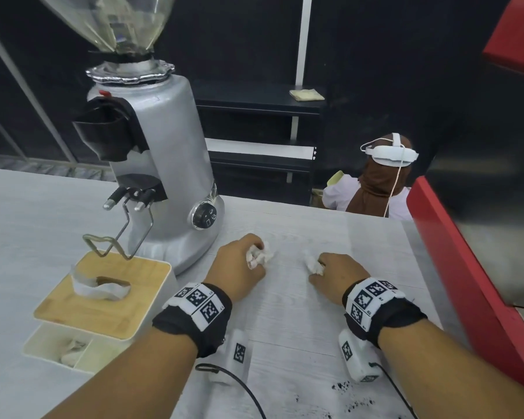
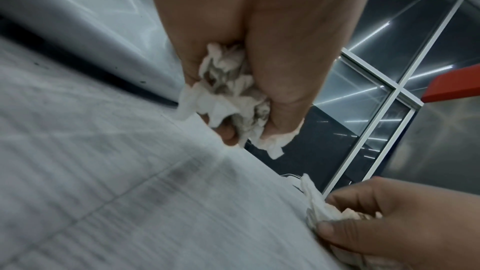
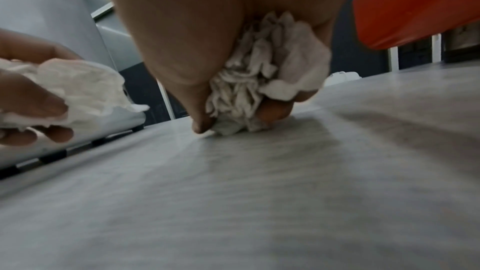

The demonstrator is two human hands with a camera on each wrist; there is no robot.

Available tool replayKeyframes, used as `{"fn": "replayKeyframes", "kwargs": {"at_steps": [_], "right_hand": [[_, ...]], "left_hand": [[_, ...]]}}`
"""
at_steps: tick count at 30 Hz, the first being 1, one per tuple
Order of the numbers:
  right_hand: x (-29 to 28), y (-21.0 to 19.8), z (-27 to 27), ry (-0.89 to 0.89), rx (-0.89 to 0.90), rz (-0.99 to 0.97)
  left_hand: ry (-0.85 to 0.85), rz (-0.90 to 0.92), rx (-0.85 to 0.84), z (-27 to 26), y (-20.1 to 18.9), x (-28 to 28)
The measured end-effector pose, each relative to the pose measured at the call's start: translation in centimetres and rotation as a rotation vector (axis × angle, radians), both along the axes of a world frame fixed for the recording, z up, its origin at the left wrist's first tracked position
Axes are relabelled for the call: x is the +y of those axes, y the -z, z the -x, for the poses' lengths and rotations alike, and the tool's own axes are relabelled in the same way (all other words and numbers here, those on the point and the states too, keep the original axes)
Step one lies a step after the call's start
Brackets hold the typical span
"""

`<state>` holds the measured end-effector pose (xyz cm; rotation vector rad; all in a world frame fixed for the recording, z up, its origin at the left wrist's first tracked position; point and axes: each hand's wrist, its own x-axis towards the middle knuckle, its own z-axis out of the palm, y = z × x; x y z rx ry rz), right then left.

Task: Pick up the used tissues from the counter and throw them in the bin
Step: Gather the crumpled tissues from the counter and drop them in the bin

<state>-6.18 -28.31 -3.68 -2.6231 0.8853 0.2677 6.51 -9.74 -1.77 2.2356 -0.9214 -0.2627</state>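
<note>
Two crumpled white tissues sit in my hands on the pale wood-grain counter (image 1: pixel 300 322). My left hand (image 1: pixel 242 264) curls around one tissue (image 1: pixel 259 254), just right of the grinder's base; the left wrist view shows that wad (image 2: pixel 228 98) bunched between thumb and fingers. My right hand (image 1: pixel 335 275) grips the second tissue (image 1: pixel 313 264), and the right wrist view shows this tissue (image 3: pixel 262 81) pressed down against the counter (image 3: pixel 259 192) by the fingertips. The hands are about a hand's width apart. No bin is in view.
A silver coffee grinder (image 1: pixel 164 164) stands at the left. In front of it is a wooden-topped tissue box (image 1: pixel 103 294) over a white tray. A red machine (image 1: pixel 478 267) lines the right edge. Dark coffee specks (image 1: pixel 342 388) dot the near counter. A person (image 1: pixel 378 182) sits beyond.
</note>
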Motion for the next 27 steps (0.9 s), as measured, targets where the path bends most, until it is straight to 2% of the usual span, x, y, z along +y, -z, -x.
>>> {"fn": "replayKeyframes", "kwargs": {"at_steps": [3, 6, 10, 13, 16, 21, 27], "right_hand": [[0.9, -0.4, 0.7, 0.093, -0.107, -0.075], [2.4, -1.6, 2.2, 0.186, -0.294, -0.073], [4.5, -3.2, 5.0, 0.386, -0.506, -0.093], [6.1, -3.9, 7.7, 0.502, -0.622, -0.187], [8.2, -4.9, 10.9, 0.539, -0.714, -0.277], [11.5, -7.4, 17.2, 0.561, -0.839, -0.104], [14.3, -10.0, 25.7, 0.778, -0.882, 0.141]], "left_hand": [[0.043, 0.03, -0.04, 0.8, -1.0, 0.3], [0.008, 0.065, 0.047, 1.6, -1.9, 1.1], [0.023, 0.102, 0.062, 3.2, -3.3, 2.7], [0.062, 0.165, 0.115, 4.8, -4.0, 3.4], [0.097, 0.223, 0.14, 6.7, -4.7, 3.7], [0.256, 0.314, 0.15, 10.5, -6.7, 3.2], [0.551, 0.384, 0.17, 17.6, -9.6, 1.4]]}}
